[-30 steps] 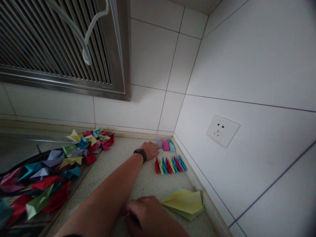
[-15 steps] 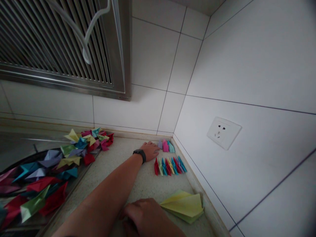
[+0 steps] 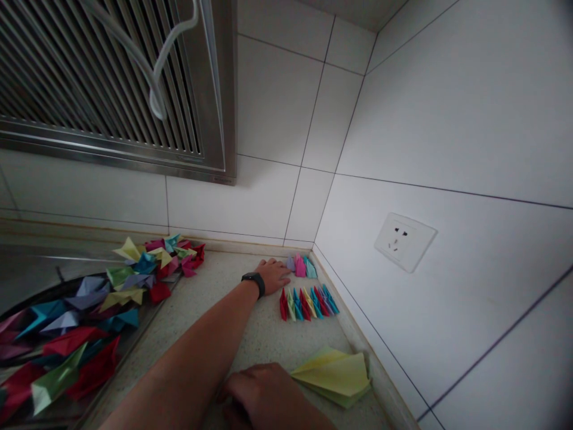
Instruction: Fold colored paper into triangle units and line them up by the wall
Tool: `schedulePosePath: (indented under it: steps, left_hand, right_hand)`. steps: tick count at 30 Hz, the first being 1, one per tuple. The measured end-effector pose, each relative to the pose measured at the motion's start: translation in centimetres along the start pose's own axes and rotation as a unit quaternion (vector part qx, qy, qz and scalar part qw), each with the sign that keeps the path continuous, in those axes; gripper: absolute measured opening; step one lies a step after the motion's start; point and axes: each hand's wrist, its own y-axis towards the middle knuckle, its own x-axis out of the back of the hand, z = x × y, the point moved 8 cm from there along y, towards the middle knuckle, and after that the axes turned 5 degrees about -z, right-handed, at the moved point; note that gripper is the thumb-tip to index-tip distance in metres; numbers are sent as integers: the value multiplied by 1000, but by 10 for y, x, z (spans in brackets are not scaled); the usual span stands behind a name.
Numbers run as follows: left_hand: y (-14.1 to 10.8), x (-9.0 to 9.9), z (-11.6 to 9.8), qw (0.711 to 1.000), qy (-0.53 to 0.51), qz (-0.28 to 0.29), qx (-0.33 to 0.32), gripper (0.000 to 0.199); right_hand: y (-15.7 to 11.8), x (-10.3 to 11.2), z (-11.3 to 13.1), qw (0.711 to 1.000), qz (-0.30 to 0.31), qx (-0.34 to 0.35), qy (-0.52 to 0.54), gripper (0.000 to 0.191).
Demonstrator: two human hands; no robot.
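Observation:
My left hand (image 3: 272, 276), below a black wristband (image 3: 254, 280), reaches to the back corner of the counter. Its fingers are apart, and the fingertips touch or nearly touch a purple folded paper (image 3: 290, 263), beside a pink one (image 3: 299, 266) and a light teal one (image 3: 310, 268). Just in front stands a tight row of several folded papers (image 3: 308, 303) in red, green, blue, yellow and purple. My right hand (image 3: 259, 394) is curled at the bottom centre; whether it holds anything is hidden. To its right lies a large yellow folded paper (image 3: 335, 375).
Several colourful folded papers (image 3: 94, 298) are heaped over the stove at the left. A metal range hood (image 3: 230, 119) with a white cable (image 3: 156, 89) hangs above. The right wall carries a white socket (image 3: 405, 242); tiled walls meet behind the counter (image 3: 210, 269).
The view has shifted very slightly. Both hands and the papers remain in nearly the same places.

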Motion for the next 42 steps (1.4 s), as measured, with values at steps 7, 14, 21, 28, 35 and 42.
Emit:
schedulePosePath:
  steps: [7, 14, 21, 28, 35, 42]
  left_hand:
    - [-1, 2, -10, 999, -9, -10, -36, 39]
    - [2, -3, -6, 1000, -11, -5, -24, 41]
    - [0, -2, -7, 1000, -4, -14, -26, 41]
    - [3, 12, -9, 998, -13, -52, -38, 39]
    - [-18, 138, -57, 978, 68, -180, -76, 29]
    - [-108, 178, -153, 957, 165, -131, -198, 22]
  right_hand:
    - [0, -2, -2, 1000, -2, -4, -12, 23]
    - [-1, 3, 2, 1000, -3, 3, -21, 20]
    - [-2, 3, 4, 1000, 3, -7, -8, 22]
    - [-6, 3, 3, 1000, -8, -1, 5, 22]
    - [-4, 16, 4, 997, -63, 10, 34, 21]
    - [0, 17, -23, 993, -111, -7, 33, 27]
